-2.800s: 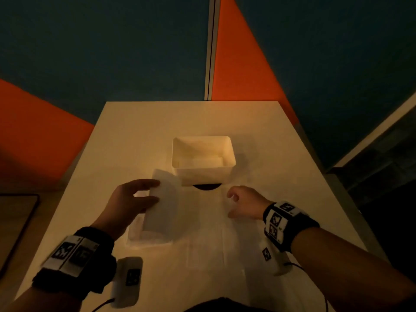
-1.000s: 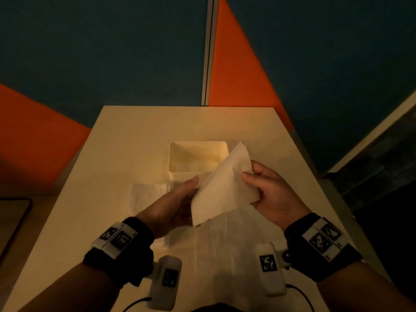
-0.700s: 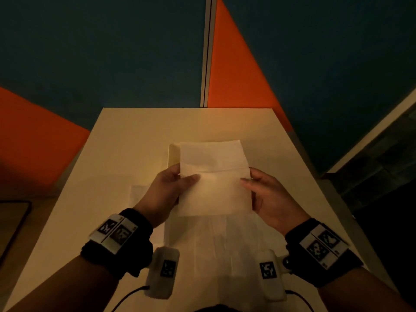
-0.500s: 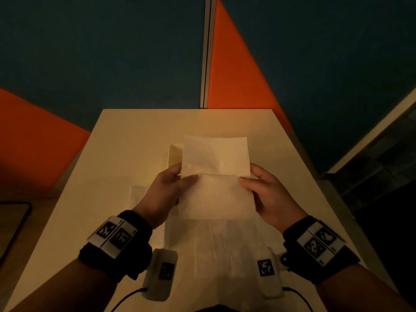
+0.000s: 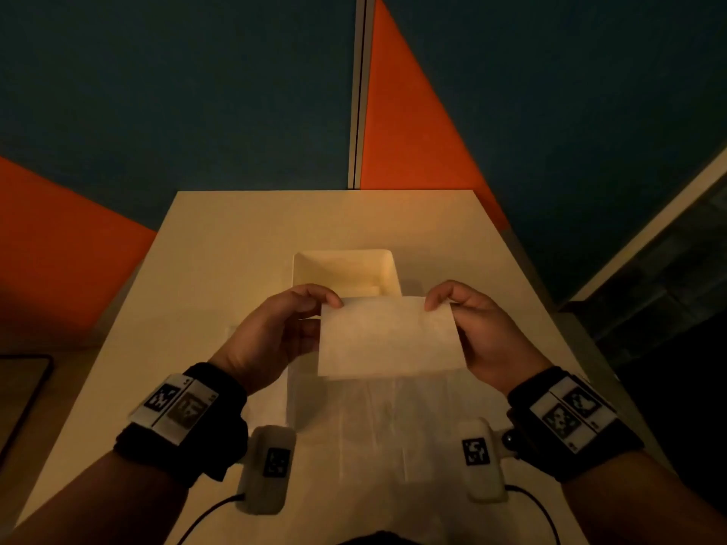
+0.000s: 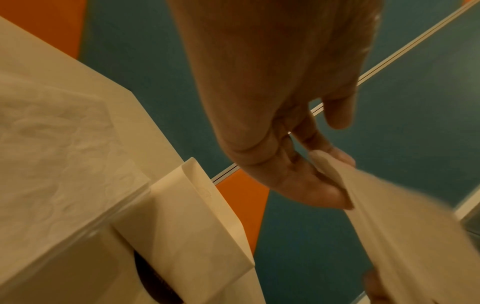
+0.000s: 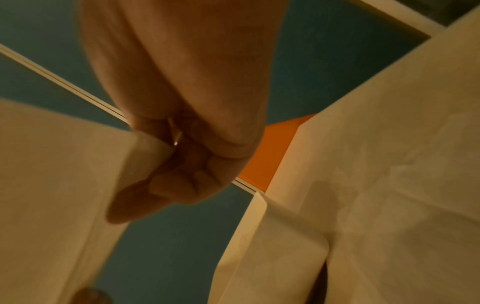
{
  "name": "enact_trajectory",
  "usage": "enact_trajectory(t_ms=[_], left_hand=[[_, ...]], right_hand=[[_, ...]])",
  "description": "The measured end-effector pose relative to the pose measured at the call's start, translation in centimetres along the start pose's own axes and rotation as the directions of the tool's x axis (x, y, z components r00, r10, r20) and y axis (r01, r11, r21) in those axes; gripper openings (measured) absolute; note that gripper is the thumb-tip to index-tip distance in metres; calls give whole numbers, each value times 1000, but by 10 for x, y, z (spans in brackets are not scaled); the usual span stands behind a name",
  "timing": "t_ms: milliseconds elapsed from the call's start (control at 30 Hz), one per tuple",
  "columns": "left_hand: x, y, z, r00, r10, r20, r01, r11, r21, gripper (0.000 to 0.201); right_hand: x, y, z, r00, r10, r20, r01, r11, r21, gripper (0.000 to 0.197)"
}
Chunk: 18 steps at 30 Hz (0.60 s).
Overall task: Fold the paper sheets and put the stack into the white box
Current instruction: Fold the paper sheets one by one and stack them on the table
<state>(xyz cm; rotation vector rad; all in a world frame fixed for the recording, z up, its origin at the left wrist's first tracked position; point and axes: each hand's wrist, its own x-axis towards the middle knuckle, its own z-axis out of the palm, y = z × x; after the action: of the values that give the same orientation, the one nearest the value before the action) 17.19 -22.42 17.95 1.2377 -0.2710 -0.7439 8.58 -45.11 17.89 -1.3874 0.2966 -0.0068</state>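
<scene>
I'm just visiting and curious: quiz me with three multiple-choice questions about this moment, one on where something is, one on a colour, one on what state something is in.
1. Where is the white box?
A. On the table, beyond the hands
B. On the floor
C. In the person's lap

2. Which colours are the wall panels behind the table?
A. Yellow and purple
B. Dark teal and orange
C. All white

3. What is happening to the folded paper sheet?
A. It lies inside the box
B. It is crumpled into a ball
C. It is held above the table, pinched at its top corners

Answers:
1. A, the head view shows the box on the tabletop past the fingers.
2. B, both colours show behind the table.
3. C, the left hand and right hand each pinch a top corner.
</scene>
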Motion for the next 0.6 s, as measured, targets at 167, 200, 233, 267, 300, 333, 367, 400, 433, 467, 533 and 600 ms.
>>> enact_trajectory(t_ms=[167,200,233,267,300,333,367,400,433,467,533,600], left_hand=[[4,5,0,985,-35,169,7,987,161,27],[5,5,2,977,-52,205,13,983,184,27],[6,5,5,969,-68,238,18,978,208,26],[6,5,8,960,-84,267,20,972,234,26],[6,4,11,951,-95,293,18,967,255,26],[6,4,14,944,-99,314,13,965,263,26],[5,4,16,936,-100,338,8,965,263,25],[5,3,18,928,-104,358,7,965,262,25],[5,3,18,924,-109,367,8,964,265,26],[4,2,18,925,-107,365,6,964,266,27],[3,1,14,944,-86,318,2,966,257,26],[0,-1,5,970,-57,237,4,976,219,21]], right_hand=[[3,-13,-1,978,33,206,5,983,-184,37],[4,-15,0,966,43,254,8,980,-199,43],[6,-17,3,952,46,301,19,978,-209,45],[8,-19,6,936,44,350,37,975,-221,43],[9,-20,10,919,44,391,56,969,-240,38],[11,-21,12,905,50,422,69,963,-262,36],[12,-22,15,895,63,442,73,956,-283,38],[14,-21,16,888,80,454,71,950,-305,43],[14,-22,16,883,96,459,65,945,-322,47],[15,-22,15,880,109,462,59,941,-334,47],[15,-26,11,882,139,450,18,945,-326,35],[19,-28,0,922,160,352,-60,959,-278,26]])
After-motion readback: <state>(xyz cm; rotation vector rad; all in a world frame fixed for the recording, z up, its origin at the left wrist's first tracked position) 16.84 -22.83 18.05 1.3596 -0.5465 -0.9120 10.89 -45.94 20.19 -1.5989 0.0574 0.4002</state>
